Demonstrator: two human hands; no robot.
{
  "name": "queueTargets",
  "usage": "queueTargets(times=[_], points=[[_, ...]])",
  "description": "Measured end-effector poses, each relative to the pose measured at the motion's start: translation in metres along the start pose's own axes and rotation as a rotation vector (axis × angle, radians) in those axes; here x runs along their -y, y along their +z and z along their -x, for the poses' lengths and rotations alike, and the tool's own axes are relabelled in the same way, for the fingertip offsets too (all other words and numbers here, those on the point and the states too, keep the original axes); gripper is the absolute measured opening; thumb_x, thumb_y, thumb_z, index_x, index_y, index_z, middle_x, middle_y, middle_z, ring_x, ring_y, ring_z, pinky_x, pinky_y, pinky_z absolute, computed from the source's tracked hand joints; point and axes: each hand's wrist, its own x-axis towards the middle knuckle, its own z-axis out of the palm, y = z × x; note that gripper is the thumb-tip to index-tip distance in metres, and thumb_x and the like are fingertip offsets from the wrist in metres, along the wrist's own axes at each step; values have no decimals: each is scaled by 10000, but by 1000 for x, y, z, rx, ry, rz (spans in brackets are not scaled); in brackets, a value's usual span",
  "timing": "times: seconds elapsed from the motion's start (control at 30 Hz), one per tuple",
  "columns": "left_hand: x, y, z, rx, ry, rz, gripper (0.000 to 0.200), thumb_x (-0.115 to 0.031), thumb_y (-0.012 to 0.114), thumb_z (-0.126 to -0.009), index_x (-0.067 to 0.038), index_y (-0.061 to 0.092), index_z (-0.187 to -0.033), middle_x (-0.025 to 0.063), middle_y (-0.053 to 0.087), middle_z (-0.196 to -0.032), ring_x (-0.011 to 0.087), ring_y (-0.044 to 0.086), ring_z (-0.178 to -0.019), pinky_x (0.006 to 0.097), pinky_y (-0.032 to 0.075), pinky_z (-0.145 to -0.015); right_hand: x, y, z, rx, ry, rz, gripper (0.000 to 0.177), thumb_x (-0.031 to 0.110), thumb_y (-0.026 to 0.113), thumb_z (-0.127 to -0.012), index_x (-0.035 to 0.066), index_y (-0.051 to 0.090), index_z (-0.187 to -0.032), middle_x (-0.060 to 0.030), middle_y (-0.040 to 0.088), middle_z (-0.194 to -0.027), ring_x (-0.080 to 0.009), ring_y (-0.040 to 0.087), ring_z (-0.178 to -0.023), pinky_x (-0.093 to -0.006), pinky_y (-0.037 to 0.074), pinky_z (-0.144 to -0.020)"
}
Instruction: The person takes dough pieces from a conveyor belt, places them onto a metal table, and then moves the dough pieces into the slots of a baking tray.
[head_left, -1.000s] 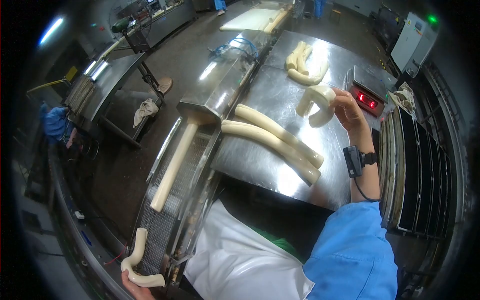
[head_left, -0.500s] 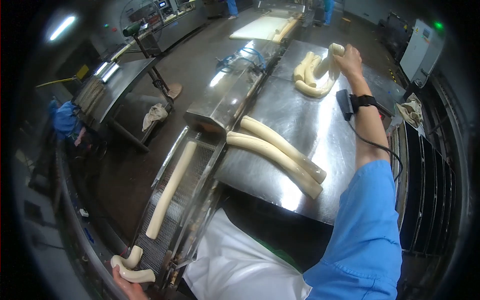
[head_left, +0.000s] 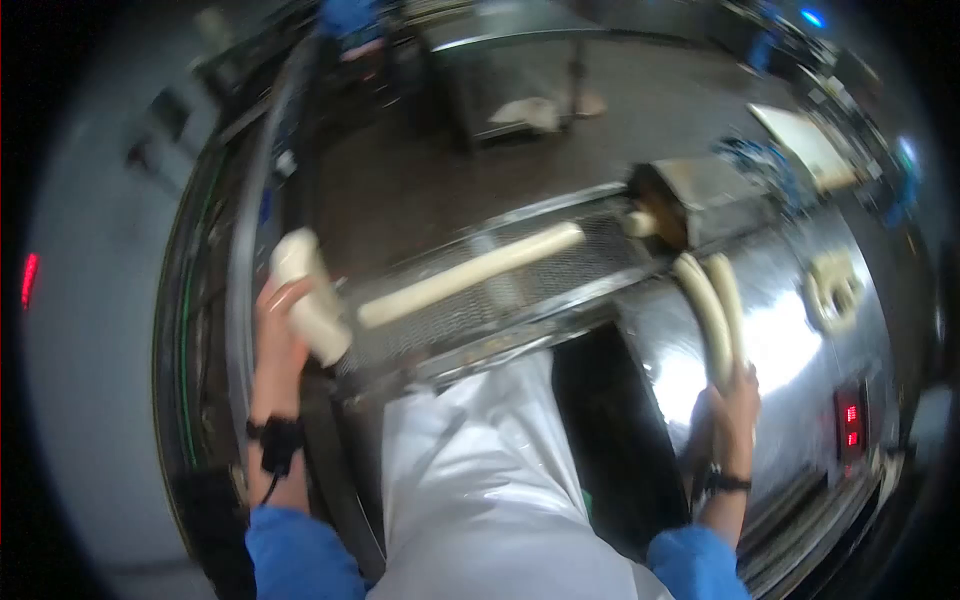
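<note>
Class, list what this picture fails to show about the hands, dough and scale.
Head view, all blurred by motion:
Scale display: red digits unreadable.
Dough rolls: near ends hidden under the right hand; grip unclear.
Dough piece: partly covered by the left hand gripping it.
Dough pile: pieces uncountable, smeared.

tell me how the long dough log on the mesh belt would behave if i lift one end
Probably floppy and sagging: the looped dough on the table shows it bends easily. Being round, the dough log might roll across the mesh belt.
</note>
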Motion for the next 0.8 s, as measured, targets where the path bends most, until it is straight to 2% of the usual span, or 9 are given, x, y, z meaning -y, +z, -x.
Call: queueTargets(times=[0.1, 0.23, 0.3, 0.4, 0.5, 0.63, 0.7, 0.77, 0.8], points=[[8, 13, -14, 266, 188, -186, 645, -72, 726, -633, -15, 514, -1240, 77, 589, -1031, 209, 595, -920, 361, 487, -819, -27, 4, 33, 81, 34, 44, 786, 253, 685, -717, 58, 382, -1415, -298, 464, -1265, -423, 488, -1149, -458, 426, -983], [72, 10, -36, 291, 569, -755, 529, -45, 714, -644, -5, 580, -1153, 148, 634, -1043, 322, 616, -995, 400, 486, -876, -63, 26, 48, 87, -37, -11, 832, 231, 670, -714, 10, 328, -1440, -296, 438, -1224, -414, 489, -1099, -451, 435, -950], [107, -10, -52, 485, 388, -1101, 545, -44, 696, -659, 10, 575, -1188, 232, 602, -1141, 345, 574, -1107, 402, 465, -944, -39, 16, 50, 83, -22, -74, 843, 224, 665, -712, 30, 316, -1454, -286, 435, -1207, -406, 490, -1085, -455, 440, -933], [127, -19, -48, 340, 145, -1454, 400, -61, 672, -669, -15, 639, -1064, 217, 639, -1067, 349, 634, -975, 438, 509, -858, -55, 34, 42, 40, -7, -49, 839, 234, 664, -709, 85, 328, -1464, -242, 436, -1112, -386, 494, -1023, -481, 450, -869], [127, -37, -54, 331, 153, -1433, 279, -109, 700, -659, -22, 695, -924, 201, 676, -907, 352, 667, -860, 443, 531, -786, -49, 17, 30, 187, 85, -25, 785, 227, 685, -749, 87, 355, -1447, -254, 431, -1212, -385, 484, -1113, -473, 421, -957], [118, -70, -68, 252, 89, -1394, 258, -179, 718, -641, 24, 700, -800, 224, 671, -798, 339, 680, -747, 418, 530, -677, -30, 19, 16, -86, -75, 177, 766, 197, 689, -755, 88, 364, -1440, -251, 416, -1259, -383, 463, -1158, -467, 398, -992], [93, -86, -66, 470, -318, -1063, 326, -209, 728, -604, 65, 670, -770, 231, 662, -792, 296, 671, -740, 395, 509, -662, -14, 22, 7, -233, -183, 210, 757, 182, 692, -758, 89, 368, -1436, -250, 408, -1282, -382, 452, -1181, -465, 387, -1010], [108, -130, -37, 591, -107, -290, 412, -222, 744, -583, 66, 654, -863, 166, 675, -881, 231, 655, -792, 363, 504, -678, 9, 27, -4, -328, -327, 174, 748, 166, 694, -761, 90, 373, -1433, -248, 401, -1306, -381, 442, -1204, -462, 375, -1027], [124, -129, -34, 514, -270, -13, 350, -194, 712, -646, 17, 658, -920, 147, 660, -901, 229, 640, -836, 364, 498, -729, 23, 31, -12, -338, -409, 134, 744, 159, 695, -763, 90, 375, -1431, -248, 397, -1318, -381, 436, -1215, -460, 370, -1036]])
